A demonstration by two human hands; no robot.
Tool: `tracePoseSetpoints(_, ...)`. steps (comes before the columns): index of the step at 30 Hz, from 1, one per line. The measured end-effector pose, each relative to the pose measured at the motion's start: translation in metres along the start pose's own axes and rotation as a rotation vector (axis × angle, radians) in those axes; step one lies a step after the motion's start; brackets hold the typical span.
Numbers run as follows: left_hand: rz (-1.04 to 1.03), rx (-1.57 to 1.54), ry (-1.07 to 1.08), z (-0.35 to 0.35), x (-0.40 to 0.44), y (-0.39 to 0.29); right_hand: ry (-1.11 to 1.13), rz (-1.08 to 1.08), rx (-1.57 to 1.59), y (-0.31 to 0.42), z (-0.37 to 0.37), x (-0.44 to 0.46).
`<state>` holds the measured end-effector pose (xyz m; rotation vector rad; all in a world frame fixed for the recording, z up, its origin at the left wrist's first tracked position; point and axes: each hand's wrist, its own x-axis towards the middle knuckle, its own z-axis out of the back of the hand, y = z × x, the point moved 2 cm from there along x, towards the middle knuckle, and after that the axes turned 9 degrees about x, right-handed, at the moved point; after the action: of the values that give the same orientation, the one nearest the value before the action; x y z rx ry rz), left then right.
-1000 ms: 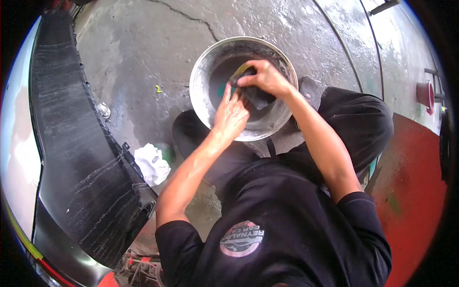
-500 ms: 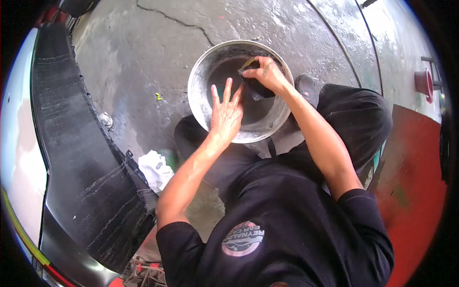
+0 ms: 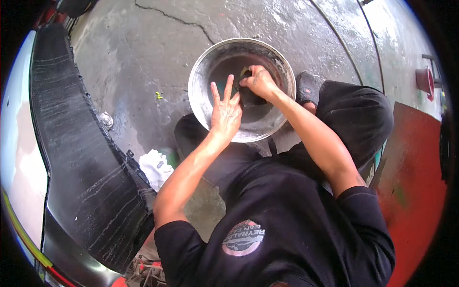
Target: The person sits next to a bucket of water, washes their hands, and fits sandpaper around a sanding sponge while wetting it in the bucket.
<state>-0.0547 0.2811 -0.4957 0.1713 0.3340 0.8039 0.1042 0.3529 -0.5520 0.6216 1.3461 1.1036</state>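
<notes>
A round metal basin (image 3: pixel 194 79) with murky grey water in it sits on the floor between my legs. Over its left part is my left hand (image 3: pixel 226 112), its back toward me and its fingers spread; its thumb side is close to a dark, wet-looking piece (image 3: pixel 252 98). Whether they touch, I cannot tell. My right hand (image 3: pixel 259 82) is closed on the upper part of that dark piece, above the water. A yellowish edge shows by the fingertips. The kind of piece is not clear, and its lower end blends into the water.
A long black car panel (image 3: pixel 76 138) with streaks stands on the left. Beside it lies a crumpled white cloth (image 3: pixel 155 167). A red panel (image 3: pixel 411 186) and a reddish bucket (image 3: pixel 424 82) are on the right. Hoses or cables (image 3: pixel 342 42) cross the wet concrete floor.
My right hand has moved slightly down and left, bringing the dark piece nearer to my left hand. My left hand stays almost in place, fingers spread.
</notes>
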Motion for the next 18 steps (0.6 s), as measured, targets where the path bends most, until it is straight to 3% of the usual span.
tracePoseSetpoints(1,-0.005,0.008,0.037,0.005,-0.002,0.002,0.021,0.006,-0.054,0.012,-0.003,-0.009)
tracePoseSetpoints(4,-0.047,0.273,0.407,0.020,0.002,-0.002,0.077,0.124,-0.111,0.011,-0.019,-0.015)
tracePoseSetpoints(8,-0.024,-0.022,0.080,0.004,0.005,-0.002,0.059,-0.020,-0.163,0.005,0.005,0.002)
tracePoseSetpoints(10,-0.013,-0.054,0.192,0.013,0.004,0.000,-0.053,0.012,-0.194,0.004,0.007,0.005)
tracePoseSetpoints(12,-0.010,-0.002,0.385,0.021,0.005,0.004,0.015,0.151,-0.222,0.011,-0.013,-0.006)
tracePoseSetpoints(13,-0.018,0.188,0.326,0.003,-0.001,-0.001,0.068,0.143,-0.257,0.033,-0.021,-0.023)
tracePoseSetpoints(14,0.010,0.102,0.062,-0.005,-0.005,0.003,0.103,0.086,-0.261,0.035,-0.027,-0.027)
tracePoseSetpoints(16,0.026,0.198,0.023,-0.012,-0.004,-0.001,0.171,-0.001,-0.122,0.019,-0.023,-0.017)
tracePoseSetpoints(18,-0.030,0.163,0.370,0.010,0.006,-0.003,0.177,-0.009,-0.134,0.015,-0.017,-0.011)
